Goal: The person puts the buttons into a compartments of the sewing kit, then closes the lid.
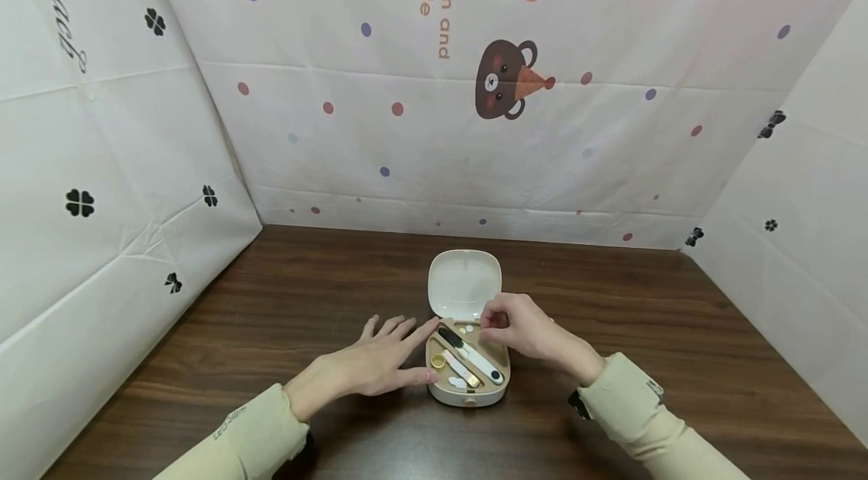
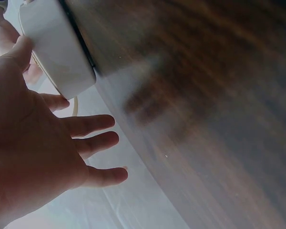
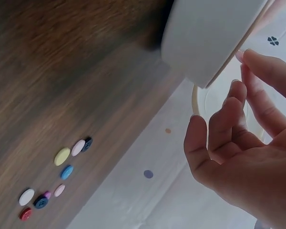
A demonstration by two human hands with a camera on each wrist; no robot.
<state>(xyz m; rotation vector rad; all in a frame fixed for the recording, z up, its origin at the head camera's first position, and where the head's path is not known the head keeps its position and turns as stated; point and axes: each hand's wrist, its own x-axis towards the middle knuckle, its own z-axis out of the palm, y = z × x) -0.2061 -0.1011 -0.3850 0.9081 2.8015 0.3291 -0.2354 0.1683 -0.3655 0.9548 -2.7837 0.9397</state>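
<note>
A small white sewing-kit-like box (image 1: 468, 396) stands on the table with its lid (image 1: 464, 284) raised at the back. In its tan tray lie a long black-and-white tool (image 1: 480, 361), a pale pink strip with a gold end (image 1: 459, 368), a gold ring (image 1: 438, 362) and small white pieces (image 1: 457, 383). My left hand (image 1: 369, 363) has its fingers spread, index finger and thumb touching the box's left rim. Over the tray's right side my right hand (image 1: 525, 325) bends its fingers, thumb and index tips close together; whether something small is between them cannot be made out.
Several loose colored buttons (image 3: 62, 156) lie on the dark wooden table (image 1: 325, 269) in the right wrist view; they do not show in the head view. White printed sheets (image 1: 339, 133) stand behind the table and at both sides.
</note>
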